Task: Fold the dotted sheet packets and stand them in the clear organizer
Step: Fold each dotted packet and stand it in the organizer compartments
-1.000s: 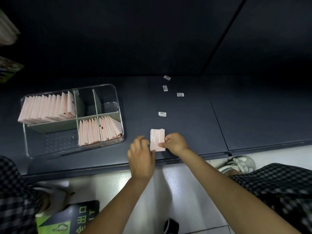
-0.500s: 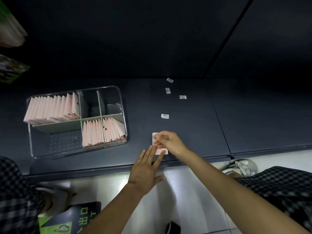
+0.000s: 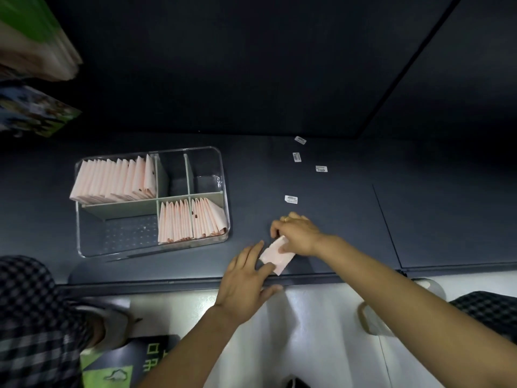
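Right hand (image 3: 300, 233) fingers pinch a pink dotted packet (image 3: 277, 254) while the left hand (image 3: 246, 278) fingers, held straight, pin its near corner to the tabletop (image 3: 335, 219), apparently steadying a fold, right of the clear organizer (image 3: 225, 191).

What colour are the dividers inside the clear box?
Pale green dividers, seen in the head view.

Person, head view. Both forearms bare, no sleeves in frame. Left hand (image 3: 246, 284) and right hand (image 3: 299, 233) ungloved; ring on a right finger. Dark checked garment at lower left and lower right. Light shoes, blurred.
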A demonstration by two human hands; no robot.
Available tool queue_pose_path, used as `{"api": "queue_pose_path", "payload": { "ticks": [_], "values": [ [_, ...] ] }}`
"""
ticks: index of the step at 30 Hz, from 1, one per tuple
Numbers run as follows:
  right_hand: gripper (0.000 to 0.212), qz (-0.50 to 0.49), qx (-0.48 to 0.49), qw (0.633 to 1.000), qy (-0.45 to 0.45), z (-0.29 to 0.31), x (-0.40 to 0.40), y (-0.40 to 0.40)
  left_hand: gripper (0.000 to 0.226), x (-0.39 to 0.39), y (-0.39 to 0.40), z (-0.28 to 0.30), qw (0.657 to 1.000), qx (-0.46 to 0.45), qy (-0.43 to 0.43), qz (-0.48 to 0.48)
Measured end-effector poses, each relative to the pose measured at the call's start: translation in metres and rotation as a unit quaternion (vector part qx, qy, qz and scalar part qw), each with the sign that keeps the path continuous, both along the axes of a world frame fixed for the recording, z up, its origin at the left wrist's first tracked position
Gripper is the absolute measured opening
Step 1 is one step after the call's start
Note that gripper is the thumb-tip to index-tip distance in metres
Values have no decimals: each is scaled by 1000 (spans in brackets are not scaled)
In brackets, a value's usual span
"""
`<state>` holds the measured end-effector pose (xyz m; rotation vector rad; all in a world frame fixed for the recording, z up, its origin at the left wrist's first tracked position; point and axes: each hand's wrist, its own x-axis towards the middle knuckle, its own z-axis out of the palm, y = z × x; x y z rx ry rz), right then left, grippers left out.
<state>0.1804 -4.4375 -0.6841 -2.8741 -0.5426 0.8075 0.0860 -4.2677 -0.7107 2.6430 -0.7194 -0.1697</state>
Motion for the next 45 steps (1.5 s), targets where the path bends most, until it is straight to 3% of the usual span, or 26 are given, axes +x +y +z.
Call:
{"api": "queue_pose_path", "payload": {
  "ticks": [2,4,7,9,12,15,17,20,23,26,29,32,36,42,45],
  "values": [
    [25,-1,-39,999,8,1,-3,1,39,4,-1,1,997,-26,48,50],
    [22,-24,-32,999,21,5,-8,0,46,8,-4,3,979,-117,112,122],
    [12,-157,133,976,70,20,-15,1,66,21,-5,16,905,-268,224,242],
    [13,-233,241,938,88,35,-19,3,43,33,-3,26,884,-297,242,269],
    [15,-241,273,930,52,55,-25,11,15,52,10,47,917,-255,207,225],
    [8,-219,271,937,-21,67,-28,25,13,71,32,64,954,-186,186,142],
    [6,-229,273,932,-64,71,-29,37,13,79,47,71,974,-144,116,126],
    [8,-288,291,906,-113,76,-25,50,31,81,70,67,990,-20,-64,124],
    [10,-332,313,881,-122,75,-23,59,54,83,88,55,986,138,-85,38],
    [13,-345,320,873,-126,69,-27,69,64,93,96,46,970,211,-105,-57],
    [13,-349,312,873,-135,63,-25,82,70,103,98,45,960,231,-117,-107],
    [8,-318,268,898,-141,60,-17,99,70,106,102,45,955,228,-132,-137],
    [14,-271,164,934,-164,61,-4,124,59,109,108,45,954,212,-142,-160],
    [20,-246,66,949,-187,59,3,145,49,115,117,50,950,213,-148,-175],
    [20,-250,55,949,-182,53,0,150,37,111,119,55,949,191,-189,-164]
  ]
}}
